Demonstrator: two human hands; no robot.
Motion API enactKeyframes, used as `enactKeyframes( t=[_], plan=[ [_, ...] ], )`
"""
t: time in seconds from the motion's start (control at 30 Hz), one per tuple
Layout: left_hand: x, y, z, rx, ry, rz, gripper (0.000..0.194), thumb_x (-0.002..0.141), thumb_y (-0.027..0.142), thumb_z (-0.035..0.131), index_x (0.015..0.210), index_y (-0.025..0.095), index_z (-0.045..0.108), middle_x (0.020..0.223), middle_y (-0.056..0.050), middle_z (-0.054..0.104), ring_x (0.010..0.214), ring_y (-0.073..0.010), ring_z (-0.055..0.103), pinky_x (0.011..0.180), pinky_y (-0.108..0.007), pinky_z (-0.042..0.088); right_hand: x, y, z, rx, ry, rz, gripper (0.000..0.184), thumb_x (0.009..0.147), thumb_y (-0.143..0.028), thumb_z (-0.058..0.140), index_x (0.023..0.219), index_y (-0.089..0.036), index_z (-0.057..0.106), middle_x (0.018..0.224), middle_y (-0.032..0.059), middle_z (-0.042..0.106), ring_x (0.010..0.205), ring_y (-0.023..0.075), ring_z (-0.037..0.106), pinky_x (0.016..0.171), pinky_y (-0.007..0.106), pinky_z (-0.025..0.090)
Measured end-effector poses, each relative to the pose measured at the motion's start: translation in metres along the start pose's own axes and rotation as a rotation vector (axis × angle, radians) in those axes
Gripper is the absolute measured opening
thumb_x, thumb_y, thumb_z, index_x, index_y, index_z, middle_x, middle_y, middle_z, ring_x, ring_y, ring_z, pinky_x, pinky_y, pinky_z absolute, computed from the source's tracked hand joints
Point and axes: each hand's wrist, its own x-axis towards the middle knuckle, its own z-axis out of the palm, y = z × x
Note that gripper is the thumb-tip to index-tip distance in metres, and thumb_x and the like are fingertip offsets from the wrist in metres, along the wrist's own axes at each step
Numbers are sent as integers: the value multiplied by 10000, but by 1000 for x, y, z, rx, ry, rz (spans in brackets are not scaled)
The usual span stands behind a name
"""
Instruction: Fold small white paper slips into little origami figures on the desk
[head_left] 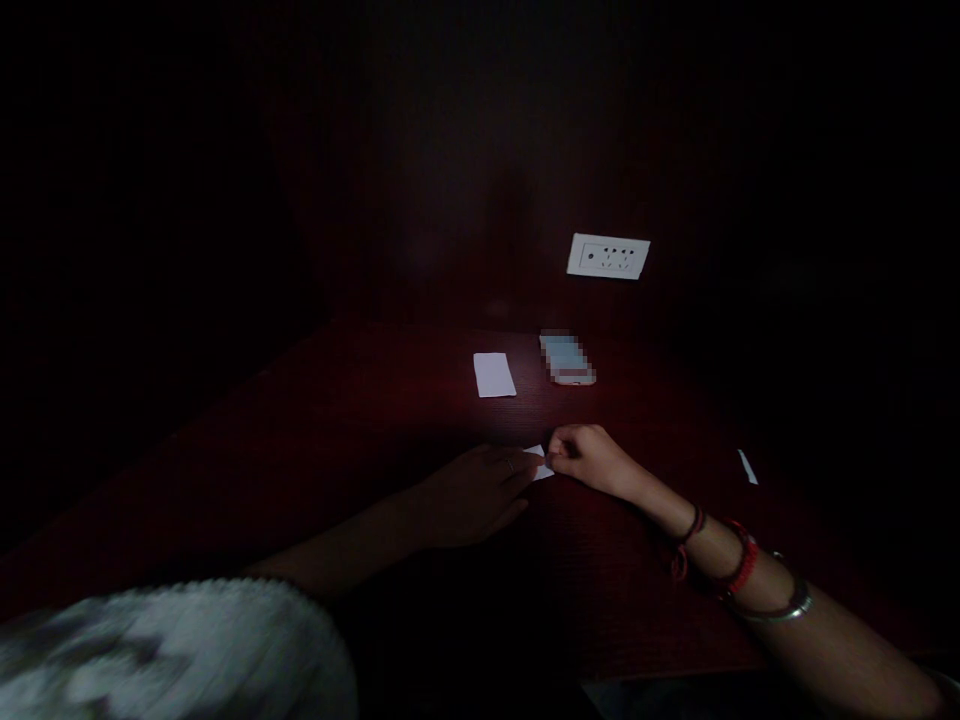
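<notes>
A small white piece of paper [541, 470] lies on the dark red table, partly hidden under my fingers. My left hand [480, 492] rests over its left part, fingers stretched out flat, a ring on one of them. At the paper's right edge is my right hand [591, 460], its fingers curled and closed in a pinch on that edge. Just beyond the hands lies a separate white sheet of paper [494, 375], flat on the table.
A phone [568, 358], its screen blurred out, lies near the back wall. Above it a white socket panel [608, 257] is set in the wall. To the right there is a thin white paper strip [747, 467] on the table [637, 570]. The surroundings are very dark.
</notes>
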Motion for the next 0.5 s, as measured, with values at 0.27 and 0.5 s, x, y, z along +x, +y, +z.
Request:
enactKeyframes(
  t=[0.27, 0.5],
  plan=[
    [-1, 1, -4, -21, -30, 5, 381, 845, 295, 305, 1182, 121, 338, 1200, -75, 397, 1072, -208, 358, 892, -344, 251, -1, 2, -1, 58, -30, 42, 77, 645, -184, 472, 624, -142, 533, 582, -28, 498, 537, 65, 432, 539, 174, 329],
    [0, 0, -2, -58, -35, 21, 408, 826, 297, 340, 1194, 121, 323, 1198, -78, 393, 1089, -215, 322, 908, -340, 232, 0, 1, -1, 33, -17, 44, 75, 642, -180, 474, 628, -140, 536, 585, -26, 505, 539, 66, 433, 545, 176, 330]
  ],
)
